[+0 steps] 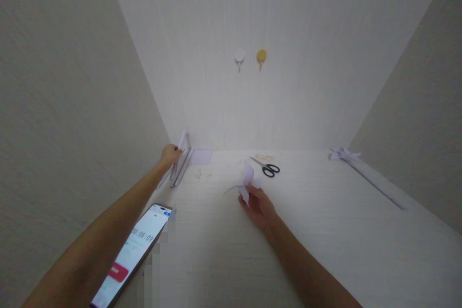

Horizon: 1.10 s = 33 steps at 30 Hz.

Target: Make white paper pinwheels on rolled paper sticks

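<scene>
My right hand (pixel 258 204) pinches a pale lilac paper flower piece (pixel 248 171) near the middle of the table, its petals spread above my fingers. A thin curved strip sticks out from it to the left. At the left wall, the fingers of my left hand (pixel 170 155) are closed on a pale lilac paper strip (pixel 182 139) that stands tilted upward. Right beside that hand lean several long, dark-edged strips (pixel 182 168). Behind them lies a flat lilac paper sheet (pixel 202 156). A pair of black-handled scissors (pixel 268 168) rests just beyond my right hand.
A phone (pixel 139 250) with a running timer lies at the front left, partly under my left forearm. Small pale scraps (pixel 204 174) are scattered mid-table. A finished-looking paper flower on a long stem (pixel 371 180) lies along the right. White (pixel 239 55) and yellow (pixel 262 56) hooks are on the back wall.
</scene>
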Each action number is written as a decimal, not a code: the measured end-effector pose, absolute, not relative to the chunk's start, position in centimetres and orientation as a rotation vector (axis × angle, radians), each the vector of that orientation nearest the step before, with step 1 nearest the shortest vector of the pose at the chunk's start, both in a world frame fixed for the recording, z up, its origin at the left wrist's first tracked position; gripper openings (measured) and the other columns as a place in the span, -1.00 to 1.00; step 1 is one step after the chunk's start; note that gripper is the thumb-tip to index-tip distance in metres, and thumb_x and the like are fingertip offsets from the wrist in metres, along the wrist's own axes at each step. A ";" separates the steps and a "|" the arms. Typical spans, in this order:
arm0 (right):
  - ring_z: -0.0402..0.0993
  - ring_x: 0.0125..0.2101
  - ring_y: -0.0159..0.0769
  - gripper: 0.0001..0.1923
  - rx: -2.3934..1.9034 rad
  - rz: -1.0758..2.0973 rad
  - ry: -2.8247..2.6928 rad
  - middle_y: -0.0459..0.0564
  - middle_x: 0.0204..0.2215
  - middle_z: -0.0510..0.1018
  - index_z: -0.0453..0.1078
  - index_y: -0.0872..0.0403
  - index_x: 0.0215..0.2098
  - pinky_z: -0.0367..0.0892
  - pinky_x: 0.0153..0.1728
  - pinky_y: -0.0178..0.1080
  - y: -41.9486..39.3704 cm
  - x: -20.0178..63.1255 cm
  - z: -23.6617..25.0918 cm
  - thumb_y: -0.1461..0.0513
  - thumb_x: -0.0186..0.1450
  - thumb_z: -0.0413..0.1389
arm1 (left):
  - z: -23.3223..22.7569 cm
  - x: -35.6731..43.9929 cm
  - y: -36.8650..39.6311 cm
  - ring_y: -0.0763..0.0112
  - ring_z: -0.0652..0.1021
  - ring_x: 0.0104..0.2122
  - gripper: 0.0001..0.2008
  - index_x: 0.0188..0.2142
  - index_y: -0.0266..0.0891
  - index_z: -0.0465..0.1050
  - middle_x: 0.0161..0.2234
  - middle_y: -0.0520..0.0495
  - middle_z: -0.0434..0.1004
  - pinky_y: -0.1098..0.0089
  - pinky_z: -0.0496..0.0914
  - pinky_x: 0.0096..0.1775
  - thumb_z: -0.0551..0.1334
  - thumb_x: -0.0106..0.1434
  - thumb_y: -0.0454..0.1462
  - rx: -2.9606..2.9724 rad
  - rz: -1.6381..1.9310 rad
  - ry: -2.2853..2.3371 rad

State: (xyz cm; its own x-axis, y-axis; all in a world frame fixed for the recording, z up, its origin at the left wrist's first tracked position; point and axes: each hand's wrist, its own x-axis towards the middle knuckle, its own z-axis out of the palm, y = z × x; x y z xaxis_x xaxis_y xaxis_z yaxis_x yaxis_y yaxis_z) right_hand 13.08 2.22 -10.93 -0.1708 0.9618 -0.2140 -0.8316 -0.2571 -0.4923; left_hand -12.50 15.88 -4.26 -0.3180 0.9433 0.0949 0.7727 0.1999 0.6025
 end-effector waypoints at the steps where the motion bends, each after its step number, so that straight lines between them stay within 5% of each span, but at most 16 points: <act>1: 0.37 -0.53 -0.52 -0.86 -0.569 1.749 -0.305 -0.26 -0.56 0.50 0.34 0.05 -0.57 0.29 -0.47 -0.39 2.2 13.1 -10.9 0.35 -0.10 0.19 | -3.8 -11.9 15.8 0.12 0.44 -0.23 -0.85 -0.48 -0.47 0.38 -0.42 -0.27 0.46 0.29 0.33 -0.26 0.06 0.01 -0.42 1.568 0.867 2.088; 5: 0.37 -0.54 -0.52 -0.86 -0.542 1.746 -0.303 -0.24 -0.56 0.50 0.33 0.05 -0.54 0.29 -0.50 -0.40 2.3 13.1 -11.1 0.36 -0.08 0.17 | -2.5 -9.1 14.2 0.41 0.49 -0.34 -0.88 -0.50 -0.44 0.34 -0.44 -0.19 0.47 0.48 0.38 -0.28 0.04 0.06 -0.46 1.375 0.972 1.626; 11: 0.38 -0.54 -0.50 -0.88 -0.451 1.719 -0.289 -0.24 -0.60 0.48 0.33 0.03 -0.54 0.30 -0.47 -0.39 2.3 13.6 -11.4 0.31 -0.07 0.18 | -3.5 -4.9 9.1 0.43 0.49 -0.30 -0.88 -0.49 -0.44 0.33 -0.36 -0.22 0.47 0.47 0.36 -0.18 0.04 0.09 -0.49 1.163 0.875 1.159; 17: 0.38 -0.54 -0.51 -0.90 -0.405 1.701 -0.301 -0.22 -0.59 0.49 0.34 0.05 -0.52 0.30 -0.45 -0.40 2.4 13.9 -11.4 0.29 -0.04 0.17 | -6.9 -2.3 4.5 0.54 0.50 -0.48 -0.92 -0.48 -0.38 0.31 -0.49 -0.07 0.48 0.57 0.35 -0.41 0.20 -0.02 -0.47 0.814 0.700 0.752; 22: 0.37 -0.56 -0.48 -0.92 -0.391 1.703 -0.329 -0.18 -0.60 0.48 0.34 0.06 -0.52 0.31 -0.46 -0.38 2.2 13.9 -11.3 0.26 -0.02 0.16 | -8.9 -1.2 2.5 0.48 0.49 -0.48 -0.70 -0.35 -0.35 0.32 -0.55 -0.02 0.44 0.58 0.29 -0.47 0.31 -0.13 -0.38 0.854 0.642 0.664; 33: 0.36 -0.55 -0.48 -0.95 -0.416 1.692 -0.334 -0.18 -0.60 0.46 0.35 0.06 -0.53 0.30 -0.44 -0.37 2.1 13.9 -11.3 0.29 0.00 0.14 | -10.1 -0.2 0.6 0.57 0.40 -0.59 -0.82 -0.45 -0.33 0.27 -0.55 -0.02 0.42 0.55 0.19 -0.54 0.23 -0.03 -0.28 1.068 0.752 0.762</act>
State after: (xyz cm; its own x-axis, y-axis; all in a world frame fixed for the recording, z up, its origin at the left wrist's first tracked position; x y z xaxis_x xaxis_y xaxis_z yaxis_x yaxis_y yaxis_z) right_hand 13.95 2.14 -11.28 -0.1360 0.9871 -0.0847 -0.8809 -0.1596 -0.4455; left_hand -0.23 0.62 -10.13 0.5277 0.8317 -0.1726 -0.1614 0.2977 0.9409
